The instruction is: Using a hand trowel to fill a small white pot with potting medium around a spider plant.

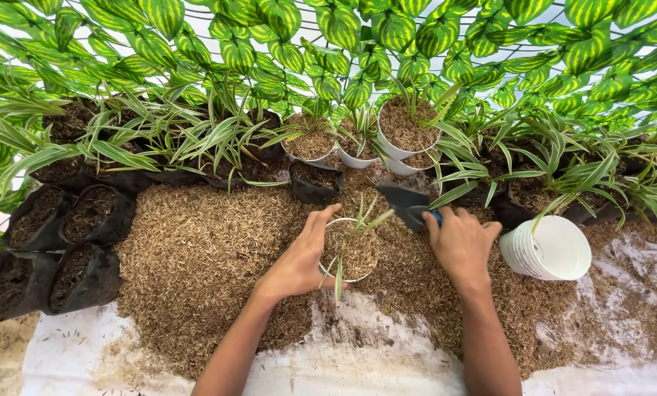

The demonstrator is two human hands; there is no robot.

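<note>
Head view looks down on a big heap of brown husk mix (196, 257) that lies on a white ground sheet (372, 367). Near the middle of the heap stands a small white pot (349, 253), filled with the same mix and carrying a young plant with thin striped leaves (361, 224). The left hand (303, 257) is curled around the left side of this pot, with the thumb near the rim on the far side and the fingers pressed to the wall. The right hand (460, 242) is just to the right of the pot and is closed on the blue handle of a dark trowel (405, 204); the blade of the trowel points to the far left, above the mix and just beside the leaves of the plant.

To the right of the right hand, a stack of empty white pots (552, 249) lies on its side on the heap. On the far side of the heap there are more white pots with plants (405, 132) and one small black grow bag (315, 182) with mix inside. On the left side several black grow bags (86, 220) filled with dark soil stand close together, some with striped plants (189, 136). A wall of green striped leaves (358, 37) closes the far part of the scene.
</note>
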